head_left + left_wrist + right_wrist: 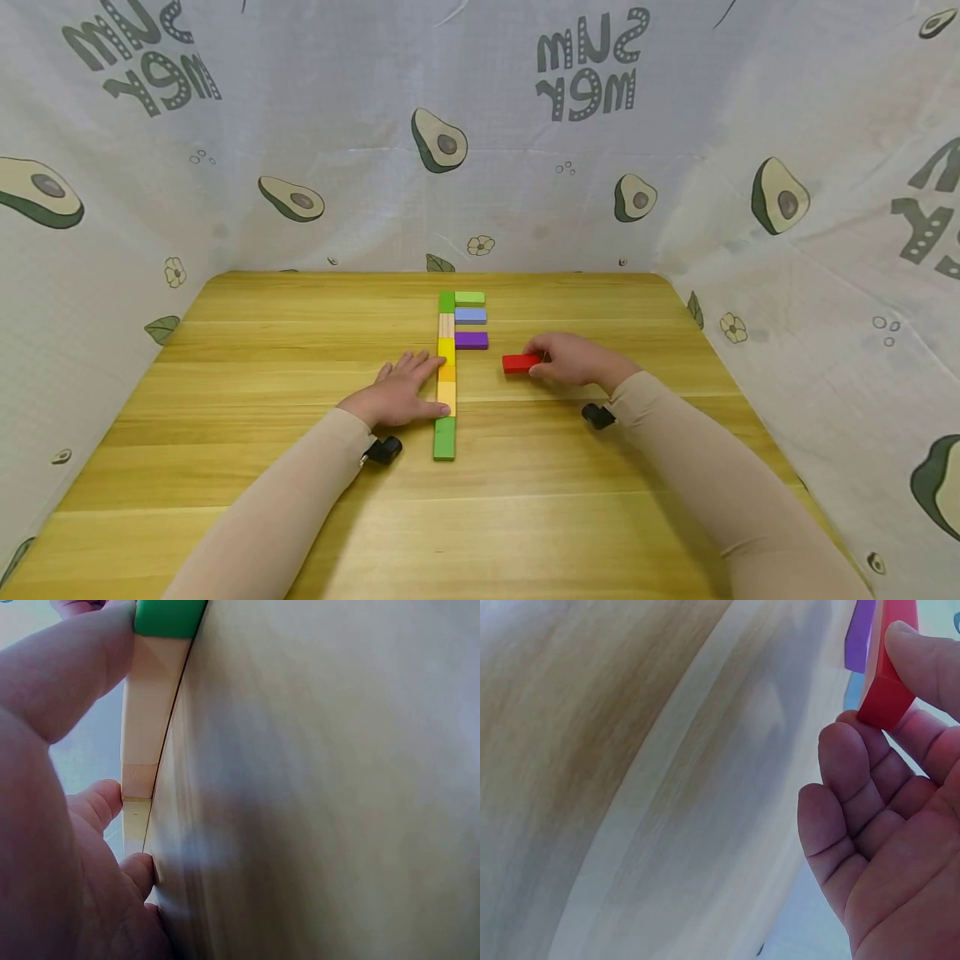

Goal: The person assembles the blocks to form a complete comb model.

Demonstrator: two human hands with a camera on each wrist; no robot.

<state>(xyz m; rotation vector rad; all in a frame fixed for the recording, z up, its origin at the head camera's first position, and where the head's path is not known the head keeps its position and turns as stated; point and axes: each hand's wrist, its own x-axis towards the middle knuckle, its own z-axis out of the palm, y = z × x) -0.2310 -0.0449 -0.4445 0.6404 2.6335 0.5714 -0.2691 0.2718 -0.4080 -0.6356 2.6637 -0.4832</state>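
Lying flat on the wooden table [600, 517], left hand [401, 393] steadies block row [446, 375]; right hand [573, 360] pinches red block [519, 363].

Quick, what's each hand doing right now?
Left hand: open, fingers flat against the line of blocks.
Right hand: holding the red block between thumb and fingers.
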